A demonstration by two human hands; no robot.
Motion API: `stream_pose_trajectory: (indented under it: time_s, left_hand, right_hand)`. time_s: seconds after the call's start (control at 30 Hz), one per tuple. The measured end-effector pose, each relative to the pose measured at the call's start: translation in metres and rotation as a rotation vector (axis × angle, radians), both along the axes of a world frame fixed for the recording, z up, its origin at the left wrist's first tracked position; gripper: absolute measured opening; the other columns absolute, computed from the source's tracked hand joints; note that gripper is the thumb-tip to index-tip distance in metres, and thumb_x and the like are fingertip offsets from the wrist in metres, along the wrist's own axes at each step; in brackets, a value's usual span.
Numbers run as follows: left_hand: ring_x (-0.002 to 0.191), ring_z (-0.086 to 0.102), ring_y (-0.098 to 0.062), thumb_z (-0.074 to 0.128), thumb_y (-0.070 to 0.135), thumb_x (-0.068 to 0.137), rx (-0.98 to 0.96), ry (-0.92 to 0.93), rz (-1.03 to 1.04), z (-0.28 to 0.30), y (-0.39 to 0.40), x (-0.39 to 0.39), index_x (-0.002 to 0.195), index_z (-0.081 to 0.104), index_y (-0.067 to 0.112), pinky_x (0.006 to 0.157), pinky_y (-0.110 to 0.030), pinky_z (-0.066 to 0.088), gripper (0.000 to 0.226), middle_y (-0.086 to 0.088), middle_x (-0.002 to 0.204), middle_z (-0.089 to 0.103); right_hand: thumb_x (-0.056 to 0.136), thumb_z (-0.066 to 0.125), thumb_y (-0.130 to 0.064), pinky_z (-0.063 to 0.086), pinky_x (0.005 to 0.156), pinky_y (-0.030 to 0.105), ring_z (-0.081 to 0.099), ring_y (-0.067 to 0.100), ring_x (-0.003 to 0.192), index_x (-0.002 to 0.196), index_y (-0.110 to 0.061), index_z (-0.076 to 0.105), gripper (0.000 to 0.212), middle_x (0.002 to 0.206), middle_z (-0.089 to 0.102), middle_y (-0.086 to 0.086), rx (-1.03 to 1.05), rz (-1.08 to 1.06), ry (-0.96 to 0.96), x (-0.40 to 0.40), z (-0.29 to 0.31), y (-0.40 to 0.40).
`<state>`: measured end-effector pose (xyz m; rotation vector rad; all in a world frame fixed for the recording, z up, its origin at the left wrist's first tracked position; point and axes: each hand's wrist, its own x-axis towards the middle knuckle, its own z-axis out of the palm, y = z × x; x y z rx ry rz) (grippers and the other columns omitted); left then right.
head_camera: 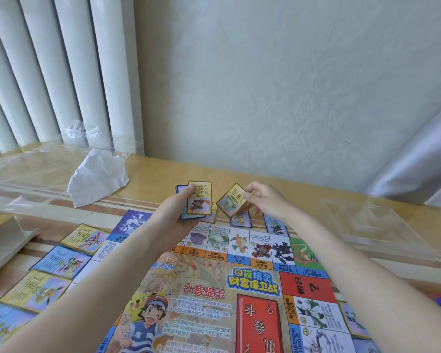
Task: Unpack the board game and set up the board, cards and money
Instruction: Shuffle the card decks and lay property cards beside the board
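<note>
Wooden table point(163, 171) is carrying the unfolded game board point(239, 296) — cards lying along its left and far edges — while the left hand point(175, 216) is gripping a card stack point(197, 201) and the right hand point(261, 200) is pinching a single yellow-bordered card point(231, 200) above the board's far edge.

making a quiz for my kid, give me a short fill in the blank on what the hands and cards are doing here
1. The left hand holds a ____ of yellow- and blue-bordered picture cards.
2. The right hand pinches a single ____-bordered card.
3. The colourful paper game board lies unfolded on the ____ table.
4. Left of the board lies a ____ of face-up cards.

Missing words: stack; yellow; wooden; row
</note>
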<state>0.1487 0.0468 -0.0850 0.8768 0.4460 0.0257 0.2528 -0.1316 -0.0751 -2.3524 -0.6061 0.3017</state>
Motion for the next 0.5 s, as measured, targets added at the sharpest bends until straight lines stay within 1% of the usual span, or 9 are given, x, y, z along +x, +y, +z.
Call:
stream_pose_trajectory:
  time_s: [0.07,0.17,0.2,0.3,0.37,0.43,0.5]
  left_hand:
    - [0.095,0.062,-0.025,0.051,0.023,0.095,-0.029,0.02,0.014,-0.001,-0.001,0.0,0.108,0.058,0.004,0.082,-0.032,0.051,0.024,-0.018,0.112,0.063]
    - [0.084,0.063,-0.023,0.052,0.023,0.094,-0.037,0.06,0.032,-0.001,-0.002,-0.002,0.094,0.059,0.005,0.077,-0.031,0.051,0.019,-0.015,0.093,0.065]
    - [0.082,0.063,-0.022,0.052,0.023,0.095,-0.034,0.07,0.032,0.0,-0.002,-0.003,0.093,0.058,0.005,0.074,-0.031,0.051,0.019,-0.014,0.089,0.065]
    - [0.083,0.064,-0.023,0.053,0.022,0.094,-0.036,0.073,0.028,0.001,-0.003,-0.003,0.093,0.058,0.004,0.074,-0.032,0.053,0.019,-0.014,0.089,0.066]
    - [0.081,0.065,-0.023,0.053,0.022,0.094,-0.028,0.074,0.024,0.001,-0.002,-0.002,0.093,0.058,0.004,0.071,-0.033,0.055,0.018,-0.014,0.088,0.067]
    - [0.081,0.065,-0.023,0.054,0.022,0.094,-0.014,0.08,0.025,0.001,-0.002,-0.002,0.095,0.059,0.004,0.068,-0.033,0.053,0.019,-0.014,0.089,0.066]
    - [0.082,0.064,-0.024,0.053,0.022,0.094,-0.013,0.079,0.03,0.001,-0.003,-0.002,0.096,0.058,0.004,0.068,-0.033,0.051,0.019,-0.015,0.091,0.066]
  right_hand:
    - [0.099,0.043,-0.022,0.048,0.074,0.026,0.059,0.012,0.072,0.104,-0.011,0.053,0.016,0.093,0.064,0.0,0.008,0.001,0.008,0.0,0.0,-0.003]
    - [0.098,0.044,-0.02,0.05,0.084,0.036,0.062,0.016,0.075,0.091,-0.016,0.052,0.011,0.094,0.066,0.002,0.051,-0.008,0.065,0.001,-0.002,-0.006]
    - [0.098,0.045,-0.019,0.05,0.084,0.036,0.062,0.017,0.075,0.09,-0.016,0.051,0.011,0.094,0.067,0.003,0.071,-0.011,0.085,0.001,-0.002,-0.007]
    - [0.097,0.048,-0.014,0.051,0.074,0.03,0.062,0.016,0.072,0.092,-0.01,0.055,0.01,0.093,0.068,0.004,0.228,-0.023,0.136,0.001,0.005,-0.006]
    - [0.095,0.051,-0.011,0.047,0.064,0.024,0.06,0.013,0.072,0.089,-0.011,0.059,0.01,0.087,0.068,0.005,0.304,-0.028,0.145,0.003,0.012,-0.004]
    - [0.094,0.053,-0.01,0.041,0.059,0.02,0.054,0.009,0.069,0.086,-0.014,0.061,0.011,0.078,0.065,0.001,0.235,-0.017,0.141,0.005,0.016,0.001]
    - [0.092,0.056,-0.012,0.039,0.059,0.02,0.05,0.008,0.069,0.086,-0.015,0.063,0.01,0.076,0.062,-0.003,0.1,0.007,0.127,0.006,0.015,0.008]
